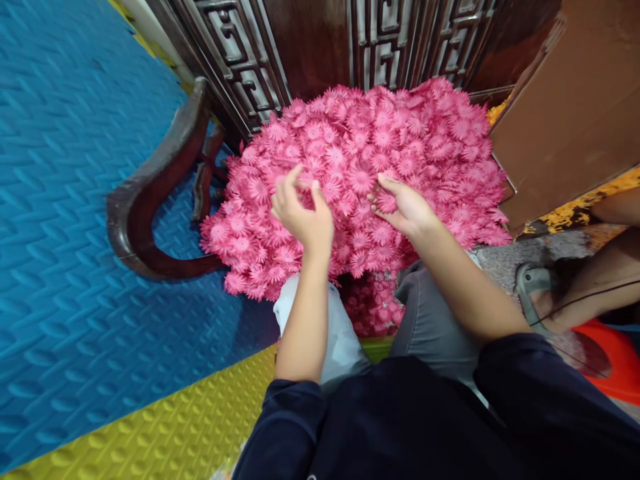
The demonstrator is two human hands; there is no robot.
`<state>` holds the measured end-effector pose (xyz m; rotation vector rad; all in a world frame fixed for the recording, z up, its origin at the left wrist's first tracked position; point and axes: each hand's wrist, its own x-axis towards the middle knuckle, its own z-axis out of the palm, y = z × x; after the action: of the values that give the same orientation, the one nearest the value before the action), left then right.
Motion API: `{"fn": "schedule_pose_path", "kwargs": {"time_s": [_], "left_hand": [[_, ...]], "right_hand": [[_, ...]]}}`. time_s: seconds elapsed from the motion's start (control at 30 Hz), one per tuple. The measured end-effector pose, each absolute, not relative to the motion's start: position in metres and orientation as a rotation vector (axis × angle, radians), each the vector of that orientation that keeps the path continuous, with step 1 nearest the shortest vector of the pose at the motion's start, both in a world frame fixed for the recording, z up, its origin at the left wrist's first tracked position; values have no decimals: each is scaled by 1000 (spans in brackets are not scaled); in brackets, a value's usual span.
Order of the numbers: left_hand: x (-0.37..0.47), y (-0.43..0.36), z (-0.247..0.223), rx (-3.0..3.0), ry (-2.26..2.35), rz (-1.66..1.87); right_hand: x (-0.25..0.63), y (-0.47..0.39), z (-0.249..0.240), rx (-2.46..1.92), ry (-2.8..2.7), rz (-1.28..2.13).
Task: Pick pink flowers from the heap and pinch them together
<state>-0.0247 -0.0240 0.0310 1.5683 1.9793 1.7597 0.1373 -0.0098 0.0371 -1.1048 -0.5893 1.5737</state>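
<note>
A big heap of pink artificial flowers (420, 133), with thin spiky petals, lies in front of me and over my knees. My left hand (303, 212) hovers above the middle of the heap. Its thumb and index finger stand apart, the other fingers are loosely bent, and nothing shows between them. To its right, my right hand (400, 205) is curled with thumb and fingertips around a pink flower (385, 200). The fingertips are somewhat blurred, and the heap behind has the same colour, so the edge of that flower is hard to make out.
A dark carved wooden panel (320, 47) stands behind the heap. On the left is a curved wooden armrest (130, 207) over blue matting (75, 287), with a yellow strip (175, 407). To the right are a brown cardboard sheet (575, 100), orange pieces (565, 212), another person's leg and a red stool (613, 357).
</note>
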Motion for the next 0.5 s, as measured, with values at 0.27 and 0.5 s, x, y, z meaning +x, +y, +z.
{"fn": "schedule_pose_path", "kwargs": {"time_s": [0.27,0.5], "left_hand": [[6,-27,20,1702,1599,1540],[-1,-19,15,1397,1306,1616]], "right_hand": [[121,-22,43,-1024,-696,1625],[122,-23,42,-1027,-733,1640]]}}
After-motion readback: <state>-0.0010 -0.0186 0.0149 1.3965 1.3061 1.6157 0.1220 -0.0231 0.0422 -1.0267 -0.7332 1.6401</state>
